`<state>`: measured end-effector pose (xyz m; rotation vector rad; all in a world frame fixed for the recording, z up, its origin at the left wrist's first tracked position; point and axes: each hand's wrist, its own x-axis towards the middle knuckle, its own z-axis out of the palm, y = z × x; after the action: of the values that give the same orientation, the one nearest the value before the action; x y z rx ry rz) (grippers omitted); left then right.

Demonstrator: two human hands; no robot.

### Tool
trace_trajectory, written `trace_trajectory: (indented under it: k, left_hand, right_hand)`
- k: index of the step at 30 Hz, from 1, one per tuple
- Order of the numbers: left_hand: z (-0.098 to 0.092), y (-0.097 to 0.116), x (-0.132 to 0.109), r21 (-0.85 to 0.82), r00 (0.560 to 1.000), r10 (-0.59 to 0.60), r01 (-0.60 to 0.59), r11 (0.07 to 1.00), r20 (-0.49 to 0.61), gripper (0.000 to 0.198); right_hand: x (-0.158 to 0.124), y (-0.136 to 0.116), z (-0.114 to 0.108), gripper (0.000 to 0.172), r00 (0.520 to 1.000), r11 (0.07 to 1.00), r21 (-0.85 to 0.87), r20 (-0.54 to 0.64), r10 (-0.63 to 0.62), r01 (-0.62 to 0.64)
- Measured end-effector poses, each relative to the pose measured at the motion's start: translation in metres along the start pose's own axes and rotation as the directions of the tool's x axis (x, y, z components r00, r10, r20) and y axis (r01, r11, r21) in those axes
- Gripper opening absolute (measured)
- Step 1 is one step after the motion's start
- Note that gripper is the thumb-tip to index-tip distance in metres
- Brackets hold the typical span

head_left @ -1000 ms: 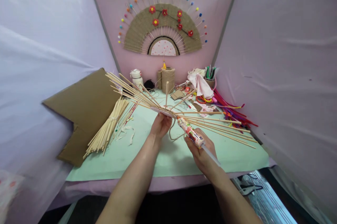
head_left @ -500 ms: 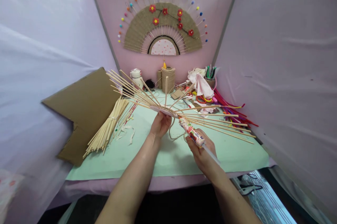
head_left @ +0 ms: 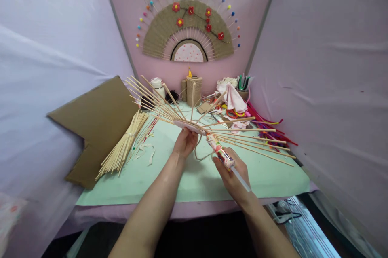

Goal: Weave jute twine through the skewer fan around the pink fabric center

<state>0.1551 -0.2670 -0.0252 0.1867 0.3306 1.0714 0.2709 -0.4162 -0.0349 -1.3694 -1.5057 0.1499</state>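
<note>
The stick fan (head_left: 169,106) is held above the middle of the tabletop (head_left: 157,181), clear of it. Its sticks spread out from a pale hub (head_left: 189,127) in a wide half circle that opens away from the person. The leftmost sticks point to the far left, the middle ones point straight away towards the back wall, and the rightmost run out level to the right. The spread lies close to flat, with the far tips a little raised.

The left hand (head_left: 185,143) is under the hub, its grip closed on the stick fan from below. A loop of string (head_left: 198,153) hangs from the hub between the two hands.

The right hand (head_left: 234,174) has its grip closed around a glue gun (head_left: 220,152) with a flowered wrap. The gun's long axis runs from near right to far left, and the nozzle points at the hub from just beside it. Whether the tip touches cannot be told. A white glue stick (head_left: 241,179) juts from the gun's back end over the hand.

On the tabletop to the left lies a tied bundle (head_left: 123,149) of loose sticks, partly on a cardboard (head_left: 97,116) sheet. At the back stand a spool (head_left: 194,90) of twine and a white jar (head_left: 157,86). Pipe cleaners (head_left: 266,128) lie at the right, under the rightmost sticks. A finished fan (head_left: 188,31) hangs on the back wall.
</note>
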Motion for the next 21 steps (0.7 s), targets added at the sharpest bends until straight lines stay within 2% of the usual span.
trace_trajectory:
  k: [3, 9, 13, 17, 21]
  left_hand:
    - [-0.0001, -0.0004, -0.0002, -0.011, 1.000, -0.010, 0.010, 1.000, -0.015, 0.036]
    - [-0.0039, -0.0008, 0.0017, 0.009, 1.000, -0.014, 0.014, 1.000, 0.003, 0.023]
    - [-0.0033, -0.0014, 0.0022, 0.002, 1.000, -0.008, 0.008, 1.000, -0.005, 0.024]
    - [-0.0032, -0.0013, 0.0026, 0.010, 1.000, 0.004, -0.003, 1.000, -0.012, 0.017]
    - [-0.0040, -0.0005, 0.0025, 0.006, 1.000, -0.010, 0.010, 1.000, -0.018, 0.021]
  right_hand:
    - [0.0004, 0.0007, 0.0019, 0.012, 1.000, 1.000, -0.022, -0.015, -0.015, 0.015]
    - [0.0015, 0.0027, 0.0049, 0.014, 0.999, 0.999, -0.038, -0.045, -0.022, 0.021]
    - [0.0026, 0.0006, 0.0041, 0.016, 0.997, 0.999, -0.037, -0.071, -0.039, 0.036]
    - [0.0026, -0.0011, 0.0029, 0.017, 0.997, 0.999, -0.030, -0.080, -0.018, 0.016]
    - [0.0023, -0.0008, 0.0023, 0.019, 0.996, 0.999, -0.036, -0.081, -0.031, 0.028]
